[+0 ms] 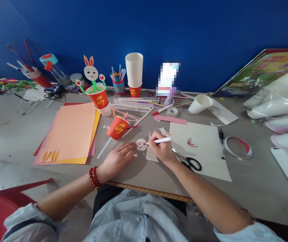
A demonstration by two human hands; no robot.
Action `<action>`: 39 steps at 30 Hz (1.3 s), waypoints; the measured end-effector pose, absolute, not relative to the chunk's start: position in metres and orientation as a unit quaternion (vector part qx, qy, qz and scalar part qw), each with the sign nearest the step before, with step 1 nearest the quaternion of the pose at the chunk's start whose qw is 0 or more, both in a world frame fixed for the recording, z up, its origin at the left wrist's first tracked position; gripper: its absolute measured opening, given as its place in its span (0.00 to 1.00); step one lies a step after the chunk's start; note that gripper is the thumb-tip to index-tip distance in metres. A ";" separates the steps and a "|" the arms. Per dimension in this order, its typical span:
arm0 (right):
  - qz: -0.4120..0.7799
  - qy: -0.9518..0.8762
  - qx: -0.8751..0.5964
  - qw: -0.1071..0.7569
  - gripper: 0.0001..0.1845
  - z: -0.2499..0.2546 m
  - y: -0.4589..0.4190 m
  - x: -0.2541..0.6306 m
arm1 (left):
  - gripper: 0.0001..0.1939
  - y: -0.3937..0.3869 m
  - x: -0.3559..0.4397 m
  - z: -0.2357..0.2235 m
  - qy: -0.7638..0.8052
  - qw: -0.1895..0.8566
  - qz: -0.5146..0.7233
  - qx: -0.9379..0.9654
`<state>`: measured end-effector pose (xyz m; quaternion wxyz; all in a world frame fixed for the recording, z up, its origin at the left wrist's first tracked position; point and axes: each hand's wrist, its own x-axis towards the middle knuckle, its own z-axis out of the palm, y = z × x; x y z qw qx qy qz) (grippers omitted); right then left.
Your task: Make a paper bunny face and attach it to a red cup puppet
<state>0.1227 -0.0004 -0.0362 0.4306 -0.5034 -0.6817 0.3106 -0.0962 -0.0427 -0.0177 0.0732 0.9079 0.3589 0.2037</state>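
Observation:
My right hand (161,148) is closed around a white marker pen (162,140), its tip touching a small round paper face (141,144) with pink eyes drawn on it. My left hand (118,158) lies flat on the table beside it, fingertips pressing the disc's left edge; a red bead bracelet (93,177) circles that wrist. A tipped red paper cup (118,127) with straws lies just behind the disc. Black-handled scissors (189,162) rest to the right of my right hand on a cream sheet (204,154) bearing a small drawing of rabbit ears (191,143).
Orange and yellow paper sheets (70,134) lie at left. A finished rabbit cup (97,94), a stack of white cups (134,72), loose straws (133,106), a tipped white cup (199,103), a black pen (221,143) and a tape roll (238,147) surround the work. A red chair (0,208) stands at lower left.

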 end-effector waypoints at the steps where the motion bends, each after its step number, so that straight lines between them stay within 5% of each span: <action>1: 0.312 -0.684 -0.505 0.425 0.11 -0.036 0.000 0.123 | 0.07 -0.043 -0.096 -0.018 0.359 0.074 0.204 0.908; 39: 0.309 -0.678 -0.512 0.428 0.10 -0.035 -0.001 0.122 | 0.07 -0.042 -0.095 -0.016 0.356 0.075 0.207 0.908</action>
